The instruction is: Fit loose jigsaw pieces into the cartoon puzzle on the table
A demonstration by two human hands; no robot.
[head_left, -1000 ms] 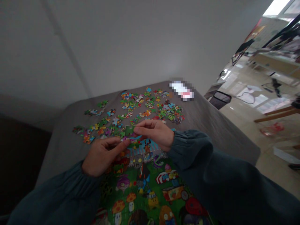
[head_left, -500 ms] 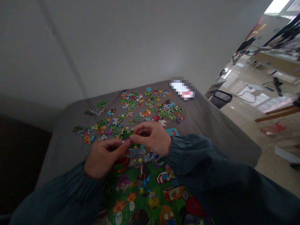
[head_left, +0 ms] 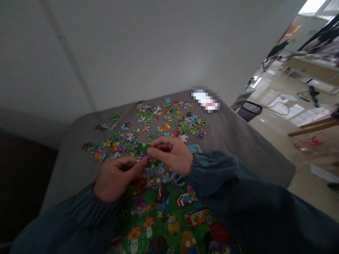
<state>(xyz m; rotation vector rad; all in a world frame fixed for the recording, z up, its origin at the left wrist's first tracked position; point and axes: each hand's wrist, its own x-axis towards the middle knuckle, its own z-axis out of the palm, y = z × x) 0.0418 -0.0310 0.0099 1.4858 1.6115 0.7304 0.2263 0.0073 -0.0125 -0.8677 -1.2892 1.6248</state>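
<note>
Between my hands is a small joined group of green and purple puzzle pieces [head_left: 143, 149]. My left hand [head_left: 116, 177] pinches its lower left edge between thumb and fingers. My right hand [head_left: 173, 154] pinches its right side, thumb in front and fingers curled behind. Right below them lies a picture sheet [head_left: 169, 201] with cartoon zombies, mushrooms and plants on green; my sleeves cover parts of both its sides. Loose puzzle pieces [head_left: 192, 124] in many colours are spread just beyond my hands.
A grey cloth [head_left: 227, 130] covers the table, which meets a pale wall [head_left: 148, 53] at the back. A blurred-out bright phone-like object [head_left: 205, 100] lies at the far right corner. Past the right edge are a glossy floor and a dark mesh bin [head_left: 249, 111].
The held pieces have tilted slightly, showing more of the purple part. Both hands keep their pinch and have barely shifted.
</note>
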